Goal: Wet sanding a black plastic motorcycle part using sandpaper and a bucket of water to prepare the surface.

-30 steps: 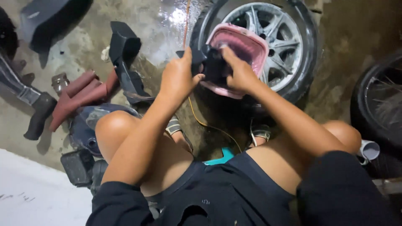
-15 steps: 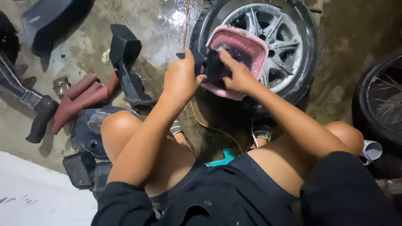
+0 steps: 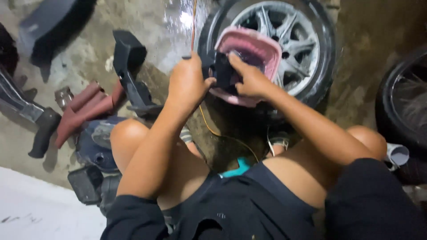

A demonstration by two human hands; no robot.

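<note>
Top centre to upper right of the frame: a wheel (image 3: 291,42) lying flat on wet concrete floor (image 3: 89,58), black tyre around silver spokes. At the right edge, part of a second tyre (image 3: 404,106), well apart from the first. Lower half of the frame: two bare knees and dark shorts, seen from above.

Upper left corner: a large dark plastic panel (image 3: 49,26). Left of centre: a black angular bracket piece (image 3: 131,71), standing tilted; just left of it, a dark red curved cover (image 3: 84,111) on the floor. Far left edge: a grey-and-black handle-shaped part (image 3: 33,120). Below the red cover, beside the left knee: a dark blue rounded part (image 3: 95,142), and under that a small black box-shaped part (image 3: 84,182).

Above the wheel's left side, top centre: a pink air filter (image 3: 253,49), rectangular with rounded corners, pleats facing up, tilted, overlapping the tyre. Fixed against its near side, a black plastic piece (image 3: 222,73), between both hands.

Left hand (image 3: 189,84), centre of the frame: fingers curled closed around the left end of the black piece, thumb pressing toward it. Right hand (image 3: 251,80), just right of it: fingers partly closed, index finger stretched up along the black piece to the filter's edge, thumb gripping from below.

Thin orange wire (image 3: 207,122) running from the top edge down past the left wrist.
</note>
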